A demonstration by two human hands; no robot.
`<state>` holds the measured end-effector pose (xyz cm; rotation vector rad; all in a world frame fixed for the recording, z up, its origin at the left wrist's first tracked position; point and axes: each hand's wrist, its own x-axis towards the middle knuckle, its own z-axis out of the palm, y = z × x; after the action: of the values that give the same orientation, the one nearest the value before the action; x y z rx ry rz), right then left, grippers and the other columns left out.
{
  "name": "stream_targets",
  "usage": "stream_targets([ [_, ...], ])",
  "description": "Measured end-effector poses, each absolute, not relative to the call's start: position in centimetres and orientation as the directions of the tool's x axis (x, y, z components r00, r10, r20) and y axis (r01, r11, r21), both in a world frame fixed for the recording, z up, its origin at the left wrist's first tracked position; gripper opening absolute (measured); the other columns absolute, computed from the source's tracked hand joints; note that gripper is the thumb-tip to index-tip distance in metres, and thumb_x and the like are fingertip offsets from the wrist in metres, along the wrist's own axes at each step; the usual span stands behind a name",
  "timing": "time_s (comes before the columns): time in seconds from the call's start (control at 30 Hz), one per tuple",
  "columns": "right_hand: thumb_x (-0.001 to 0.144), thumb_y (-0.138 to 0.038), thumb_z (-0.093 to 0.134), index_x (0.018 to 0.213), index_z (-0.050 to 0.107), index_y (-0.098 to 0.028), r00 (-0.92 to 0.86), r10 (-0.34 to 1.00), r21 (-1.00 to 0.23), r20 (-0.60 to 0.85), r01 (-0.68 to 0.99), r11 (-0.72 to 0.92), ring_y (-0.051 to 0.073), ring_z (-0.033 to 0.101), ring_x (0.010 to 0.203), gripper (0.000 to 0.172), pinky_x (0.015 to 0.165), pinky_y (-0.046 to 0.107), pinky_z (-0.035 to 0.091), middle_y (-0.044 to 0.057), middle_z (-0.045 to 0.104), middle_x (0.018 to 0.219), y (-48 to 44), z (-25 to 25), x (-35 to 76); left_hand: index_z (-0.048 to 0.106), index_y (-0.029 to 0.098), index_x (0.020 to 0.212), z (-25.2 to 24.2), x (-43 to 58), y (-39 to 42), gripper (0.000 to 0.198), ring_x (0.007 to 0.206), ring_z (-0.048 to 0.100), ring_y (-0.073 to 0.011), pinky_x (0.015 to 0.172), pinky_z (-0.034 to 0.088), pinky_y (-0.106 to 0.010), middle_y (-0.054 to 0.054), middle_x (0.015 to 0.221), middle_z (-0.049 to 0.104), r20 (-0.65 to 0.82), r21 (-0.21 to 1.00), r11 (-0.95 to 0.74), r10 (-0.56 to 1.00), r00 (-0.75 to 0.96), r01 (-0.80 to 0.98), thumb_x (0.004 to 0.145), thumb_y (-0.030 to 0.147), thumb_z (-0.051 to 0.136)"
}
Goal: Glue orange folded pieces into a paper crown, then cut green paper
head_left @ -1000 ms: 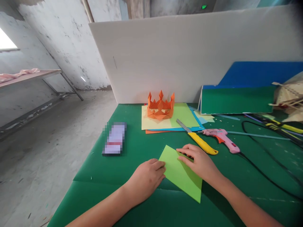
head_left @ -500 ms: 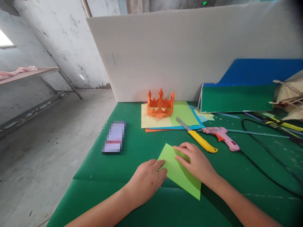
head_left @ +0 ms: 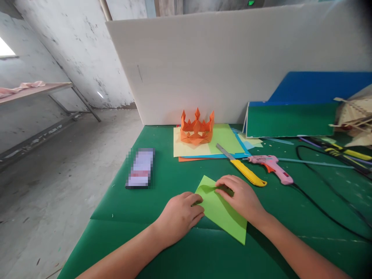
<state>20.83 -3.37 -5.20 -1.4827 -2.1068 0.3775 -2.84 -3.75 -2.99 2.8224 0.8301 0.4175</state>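
A light green sheet of paper (head_left: 222, 215) lies slantwise on the table, its thick lower edge suggesting folded layers. My left hand (head_left: 180, 217) has curled fingers gripping its left edge. At the upper right edge, my right hand (head_left: 240, 195) pinches the paper between thumb and fingers, and the top layer bulges slightly there. The fingertips hide part of the edge. Beyond the hands, an orange folded-paper crown (head_left: 197, 135) stands on a stack of coloured paper sheets (head_left: 188, 151).
Right of the stack lie a yellow utility knife (head_left: 247, 172) with its blade out and a pink glue gun (head_left: 273, 166) with a trailing black cord. A blurred phone (head_left: 140, 168) rests at left. A white board (head_left: 203, 66) stands behind the green table (head_left: 162, 162).
My right fingers have closed into a tighter pinch, and the paper's upper part has lifted into a slight bulge. My left hand has shifted slightly.
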Motion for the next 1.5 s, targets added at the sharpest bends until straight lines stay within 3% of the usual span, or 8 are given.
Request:
stream_targets([
  [0.1, 0.091, -0.023, 0.054, 0.104, 0.062, -0.023, -0.281, 0.925, -0.526, 0.255, 0.762, 0.376, 0.020, 0.058, 0.085, 0.015, 0.072, 0.033, 0.048, 0.005, 0.062, 0.093, -3.2, -5.5, 20.8, 0.070, 0.020, 0.084, -3.0, -2.8, -3.7, 0.030, 0.088, 0.062, -0.0172, 0.077, 0.052, -0.030, -0.005, 0.101, 0.066, 0.213, 0.270, -0.821, 0.560, 0.801, 0.503, 0.097, 0.026, 0.043],
  [0.2, 0.093, -0.023, 0.052, 0.097, 0.064, -0.022, -0.318, 0.903, -0.497, 0.287, 0.756, 0.425, 0.020, 0.058, 0.087, 0.013, 0.074, 0.033, 0.048, 0.005, 0.061, 0.091, -3.2, -5.7, 20.8, 0.070, 0.020, 0.082, -3.2, -2.8, -3.6, 0.029, 0.090, 0.062, -0.0181, 0.079, 0.052, -0.031, -0.006, 0.103, 0.065, 0.215, 0.327, -0.797, 0.585, 0.782, 0.507, 0.096, 0.028, 0.046],
  [0.43, 0.093, -0.020, 0.053, 0.089, 0.065, -0.021, -0.357, 0.863, -0.422, 0.358, 0.762, 0.491, 0.019, 0.060, 0.090, 0.012, 0.078, 0.033, 0.048, 0.003, 0.068, 0.092, -3.1, -5.7, 21.2, 0.066, 0.021, 0.086, -4.2, -2.9, -3.6, 0.006, 0.127, 0.045, -0.0273, 0.102, 0.044, -0.041, -0.009, 0.142, 0.041, 0.230, 0.495, -0.692, 0.687, 0.689, 0.525, 0.087, 0.023, 0.061],
  [0.63, 0.092, -0.020, 0.053, 0.093, 0.066, -0.022, -0.297, 0.881, -0.409, 0.367, 0.800, 0.440, 0.020, 0.064, 0.087, 0.013, 0.075, 0.033, 0.050, 0.003, 0.072, 0.091, -3.0, -5.7, 21.6, 0.057, 0.020, 0.098, -4.1, -2.9, -3.6, 0.018, 0.117, 0.052, -0.0243, 0.098, 0.048, -0.040, -0.012, 0.137, 0.042, 0.180, 0.553, -0.639, 0.718, 0.672, 0.535, 0.082, 0.020, 0.065],
  [0.8, 0.092, -0.022, 0.052, 0.095, 0.067, -0.021, -0.230, 0.892, -0.398, 0.389, 0.831, 0.388, 0.022, 0.066, 0.085, 0.015, 0.072, 0.035, 0.052, 0.004, 0.073, 0.091, -2.9, -5.8, 22.0, 0.058, 0.019, 0.102, -4.2, -2.9, -3.5, 0.020, 0.111, 0.055, -0.0238, 0.097, 0.049, -0.040, -0.013, 0.135, 0.042, 0.177, 0.509, -0.658, 0.711, 0.681, 0.555, 0.083, 0.022, 0.064],
  [1.2, 0.090, -0.024, 0.052, 0.098, 0.068, -0.019, -0.156, 0.893, -0.387, 0.422, 0.860, 0.333, 0.023, 0.068, 0.087, 0.019, 0.073, 0.035, 0.054, 0.006, 0.074, 0.095, -2.5, -6.1, 22.4, 0.061, 0.016, 0.118, -3.9, -2.7, -3.0, 0.033, 0.112, 0.054, -0.0274, 0.097, 0.050, -0.042, -0.011, 0.122, 0.059, 0.177, 0.358, -0.766, 0.617, 0.766, 0.534, 0.088, 0.030, 0.058],
  [1.5, 0.090, -0.025, 0.050, 0.097, 0.068, -0.019, -0.101, 0.880, -0.393, 0.464, 0.867, 0.306, 0.023, 0.069, 0.084, 0.020, 0.072, 0.035, 0.054, 0.006, 0.074, 0.093, -2.6, -5.9, 22.4, 0.062, 0.014, 0.118, -3.5, -2.5, -3.4, 0.032, 0.112, 0.056, -0.0262, 0.097, 0.050, -0.040, -0.011, 0.120, 0.061, 0.165, 0.299, -0.797, 0.585, 0.794, 0.525, 0.093, 0.030, 0.050],
])
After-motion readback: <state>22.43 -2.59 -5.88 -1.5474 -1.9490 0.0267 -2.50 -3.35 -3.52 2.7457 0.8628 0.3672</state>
